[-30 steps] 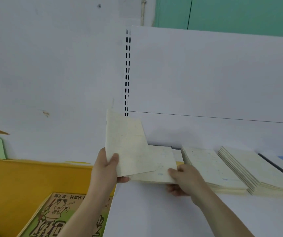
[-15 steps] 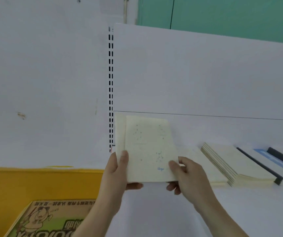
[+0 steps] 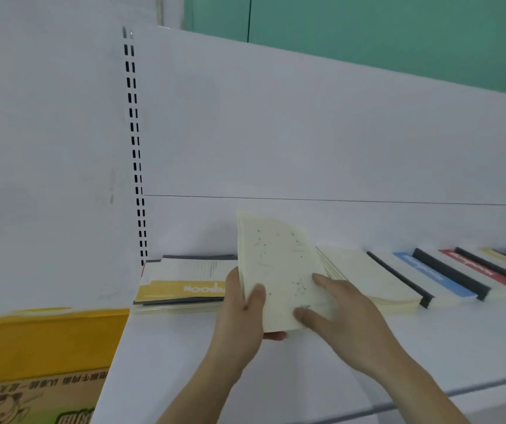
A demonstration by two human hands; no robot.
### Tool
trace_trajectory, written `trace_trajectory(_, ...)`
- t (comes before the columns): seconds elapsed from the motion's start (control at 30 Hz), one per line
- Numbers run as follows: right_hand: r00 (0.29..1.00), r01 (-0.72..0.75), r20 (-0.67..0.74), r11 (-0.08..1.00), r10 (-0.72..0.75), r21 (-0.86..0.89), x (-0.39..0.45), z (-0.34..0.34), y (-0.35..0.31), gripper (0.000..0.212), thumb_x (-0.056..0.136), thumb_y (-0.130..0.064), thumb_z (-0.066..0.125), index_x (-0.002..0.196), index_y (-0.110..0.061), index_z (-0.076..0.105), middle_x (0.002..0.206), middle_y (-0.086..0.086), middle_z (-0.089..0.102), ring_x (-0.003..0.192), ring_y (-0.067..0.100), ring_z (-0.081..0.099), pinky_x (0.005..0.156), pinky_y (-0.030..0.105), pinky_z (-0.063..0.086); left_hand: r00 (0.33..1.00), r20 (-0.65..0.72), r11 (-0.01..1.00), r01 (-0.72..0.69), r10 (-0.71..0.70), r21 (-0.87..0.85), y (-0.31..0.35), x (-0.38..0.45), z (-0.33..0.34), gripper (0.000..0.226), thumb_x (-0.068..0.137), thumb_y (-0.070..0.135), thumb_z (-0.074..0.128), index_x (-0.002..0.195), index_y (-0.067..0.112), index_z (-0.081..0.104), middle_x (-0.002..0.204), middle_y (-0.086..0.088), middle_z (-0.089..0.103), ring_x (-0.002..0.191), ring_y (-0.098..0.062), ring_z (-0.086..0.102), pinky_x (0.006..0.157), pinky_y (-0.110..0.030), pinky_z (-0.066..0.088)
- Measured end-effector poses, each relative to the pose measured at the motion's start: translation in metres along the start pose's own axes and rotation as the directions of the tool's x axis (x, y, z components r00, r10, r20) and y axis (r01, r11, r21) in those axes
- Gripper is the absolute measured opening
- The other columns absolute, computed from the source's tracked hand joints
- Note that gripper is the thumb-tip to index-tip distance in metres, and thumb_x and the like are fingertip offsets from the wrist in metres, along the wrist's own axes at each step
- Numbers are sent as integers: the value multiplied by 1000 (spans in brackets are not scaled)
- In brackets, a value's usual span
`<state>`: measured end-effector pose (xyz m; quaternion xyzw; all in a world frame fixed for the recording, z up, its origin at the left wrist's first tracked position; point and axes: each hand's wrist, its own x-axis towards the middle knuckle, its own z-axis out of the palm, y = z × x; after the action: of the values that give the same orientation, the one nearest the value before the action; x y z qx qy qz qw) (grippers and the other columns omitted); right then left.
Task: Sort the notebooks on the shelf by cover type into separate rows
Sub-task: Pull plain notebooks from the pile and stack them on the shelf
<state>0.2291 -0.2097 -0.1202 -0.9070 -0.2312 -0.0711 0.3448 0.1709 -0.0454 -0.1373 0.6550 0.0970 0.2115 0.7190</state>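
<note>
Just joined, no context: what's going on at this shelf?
A person is sorting notebooks on a white shelf. Both hands hold a small stack of cream, speckled-cover notebooks tilted up off the shelf: left hand grips its left edge, right hand its lower right. A yellow-banded notebook pile lies left; a cream stack and colour-banded notebooks lie right.

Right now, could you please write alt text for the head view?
Both hands, left and right, hold a cream notebook tilted above a white shelf. More notebooks lie in a row behind it.
</note>
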Motion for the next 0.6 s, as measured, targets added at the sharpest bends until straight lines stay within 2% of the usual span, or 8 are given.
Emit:
trace_trajectory(0.07, 993, 18, 113, 999, -15, -29, 4, -13, 11, 72, 75, -56, 76, 137, -39, 43, 121, -21, 46, 106, -2, 49, 81, 12, 36, 1000, 2, 989, -23, 23, 145, -8, 11, 14, 29, 104, 17, 41, 128, 32, 40, 112, 10, 59, 92, -15, 64, 62, -43, 62)
trace_trajectory(0.17, 984, 51, 173, 996, -37, -79, 18, -24, 33, 73, 67, -59, 80, 130, -40, 48, 115, -20, 46, 106, -1, 48, 84, 16, 40, 993, -37, 891, -82, 110, 446, -23, 30, 33, 29, 103, 23, 40, 132, 26, 40, 115, 8, 62, 96, -10, 60, 83, -43, 55)
trace_trajectory(0.23, 984, 61, 176, 992, -41, -109, 32, -26, 51, 76, 64, -64, 77, 130, -40, 48, 116, -21, 44, 110, 3, 46, 89, 19, 39, 988, -65, 795, -75, 142, 602, -31, 43, 45, 33, 101, 28, 42, 133, 22, 40, 116, 1, 62, 100, -20, 60, 85, -42, 52)
trace_trajectory(0.3, 977, 115, 197, 979, -81, -168, 46, -29, 69, 65, 63, -71, 72, 114, -37, 54, 109, -20, 45, 106, 5, 47, 89, 22, 42, 983, -83, 654, -44, 163, 755, -35, 53, 58, 36, 100, 34, 42, 132, 18, 41, 117, -3, 58, 104, -24, 58, 85, -39, 50)
trace_trajectory(0.33, 971, 148, 213, 969, -105, -199, 54, -30, 77, 67, 61, -75, 68, 112, -33, 57, 105, -17, 46, 103, 5, 48, 89, 23, 43, 981, -96, 573, -18, 168, 820, -35, 56, 63, 36, 100, 36, 41, 131, 16, 42, 117, -4, 57, 106, -24, 56, 85, -36, 48)
trace_trajectory(0.43, 944, 278, 257, 918, -207, -284, 74, -23, 100, 76, 59, -90, 52, 109, -33, 59, 106, -16, 48, 111, 9, 45, 94, 26, 42, 975, -130, 363, 57, 179, 930, -39, 59, 77, 36, 101, 38, 38, 126, 14, 47, 121, -5, 57, 110, -24, 49, 91, -33, 41)
trace_trajectory(0.5, 921, 368, 269, 857, -282, -361, 85, -14, 114, 87, 59, -99, 32, 110, -33, 59, 111, -14, 53, 122, 13, 41, 102, 28, 37, 965, -160, 276, 99, 206, 956, -43, 61, 80, 37, 101, 40, 36, 126, 15, 49, 122, -4, 52, 111, -23, 45, 93, -31, 40)
trace_trajectory(0.6, 904, 419, 285, 785, -317, -457, 92, -7, 124, 118, 54, -100, -3, 137, -34, 49, 133, -9, 53, 140, 19, 27, 117, 34, 21, 958, -195, 209, 151, 212, 966, -45, 62, 81, 41, 101, 42, 35, 126, 14, 51, 121, -5, 49, 110, -23, 47, 93, -30, 39)
